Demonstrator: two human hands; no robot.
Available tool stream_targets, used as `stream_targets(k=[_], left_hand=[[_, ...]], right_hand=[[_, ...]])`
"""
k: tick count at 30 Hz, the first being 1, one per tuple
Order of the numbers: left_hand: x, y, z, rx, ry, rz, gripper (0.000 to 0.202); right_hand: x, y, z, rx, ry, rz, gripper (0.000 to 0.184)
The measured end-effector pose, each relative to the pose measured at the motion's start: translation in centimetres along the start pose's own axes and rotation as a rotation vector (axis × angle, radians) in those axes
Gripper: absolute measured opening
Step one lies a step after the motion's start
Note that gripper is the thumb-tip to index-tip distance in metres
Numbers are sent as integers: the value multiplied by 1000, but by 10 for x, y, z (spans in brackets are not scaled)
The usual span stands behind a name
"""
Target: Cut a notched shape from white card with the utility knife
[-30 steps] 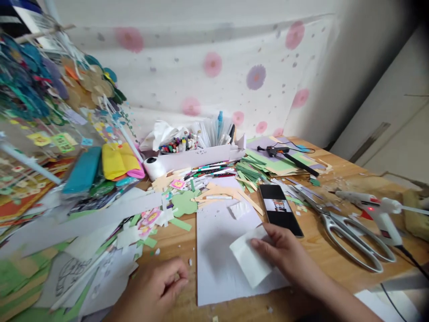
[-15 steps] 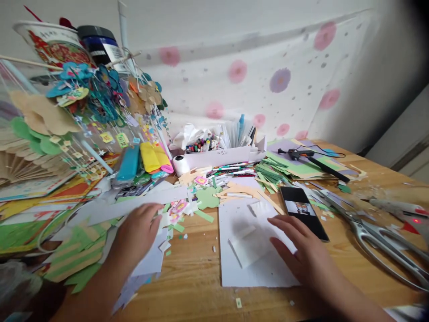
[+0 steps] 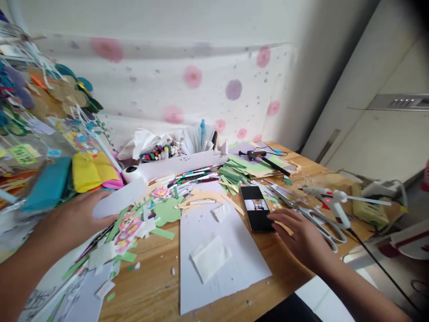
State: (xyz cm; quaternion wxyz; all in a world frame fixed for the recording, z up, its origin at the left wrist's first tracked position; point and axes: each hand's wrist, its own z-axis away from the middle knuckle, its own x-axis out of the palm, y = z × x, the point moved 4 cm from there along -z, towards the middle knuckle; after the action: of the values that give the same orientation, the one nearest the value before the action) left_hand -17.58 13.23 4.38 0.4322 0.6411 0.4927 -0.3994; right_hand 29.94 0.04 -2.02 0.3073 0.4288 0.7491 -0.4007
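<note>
My left hand (image 3: 72, 217) reaches over the heap of paper scraps at the left, fingers curled onto a long white paper strip (image 3: 119, 201). My right hand (image 3: 300, 235) hovers palm down with fingers spread beside a black phone (image 3: 256, 208) and just short of the large scissors (image 3: 317, 217). It holds nothing. A small white folded piece (image 3: 211, 257) lies free on a large white sheet (image 3: 217, 250) in front of me.
A white glue gun (image 3: 338, 201) with a red light lies at the right, cable running off the edge. A white box of markers (image 3: 181, 156), loose pens, green paper strips (image 3: 234, 172) and a black glue gun (image 3: 256, 154) fill the back. Hanging paper decorations crowd the left.
My right hand left the white folded piece and moved right toward the phone and scissors. My left hand went further up and left onto the white strip. The view swung right.
</note>
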Motion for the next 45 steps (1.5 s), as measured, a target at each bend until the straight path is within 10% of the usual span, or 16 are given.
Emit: stream_targets(k=[5, 9, 17, 24, 35, 45], left_hand=[[22, 121, 35, 292, -247, 70, 63], [49, 167, 53, 297, -386, 116, 60], [68, 161, 53, 146, -460, 214, 45], [43, 170, 54, 90, -491, 280, 8], [-37, 181, 85, -71, -407, 777, 38], [-36, 197, 147, -274, -431, 1276, 66]], right_hand=[[46, -38, -65, -226, -276, -68, 41], [73, -48, -91, -306, -397, -71, 46], [52, -41, -79, -51, -268, -63, 21], [50, -83, -81, 18, -25, -145, 17], [-12, -137, -79, -218, 302, -454, 25], [-50, -149, -44, -437, 380, -462, 36]])
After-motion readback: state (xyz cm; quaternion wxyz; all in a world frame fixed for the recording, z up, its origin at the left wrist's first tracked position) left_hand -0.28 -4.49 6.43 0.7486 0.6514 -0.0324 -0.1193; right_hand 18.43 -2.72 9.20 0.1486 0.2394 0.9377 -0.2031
